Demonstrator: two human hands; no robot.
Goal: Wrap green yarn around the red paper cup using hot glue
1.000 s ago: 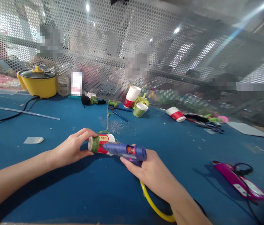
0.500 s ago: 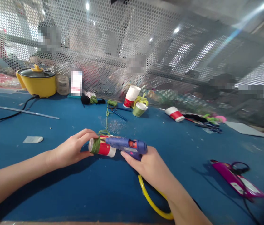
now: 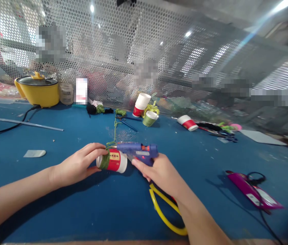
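My left hand [image 3: 82,163] grips a red and white paper cup [image 3: 120,162] by its end; the cup lies on its side just over the blue table. Green yarn [image 3: 105,161] is wrapped around the cup near my fingers, and a strand runs from it back across the table. In my right hand [image 3: 160,170] is a blue glue gun [image 3: 136,150], its nozzle pointing left at the cup's upper edge, close to the yarn. A yellow loop [image 3: 165,228] hangs below my right hand.
At the back stand a yellow pot [image 3: 40,92], a glass jar [image 3: 66,93], stacked cups [image 3: 141,104] and a green cup [image 3: 150,119]. Another red and white cup [image 3: 188,123] lies farther right. A purple packet [image 3: 252,192] with a black cable is at the right. A glue stick [image 3: 26,124] lies left.
The glue gun has risen slightly and moved off the cup's front, showing more of the red label. Both hands keep their holds. The view has shifted a little.
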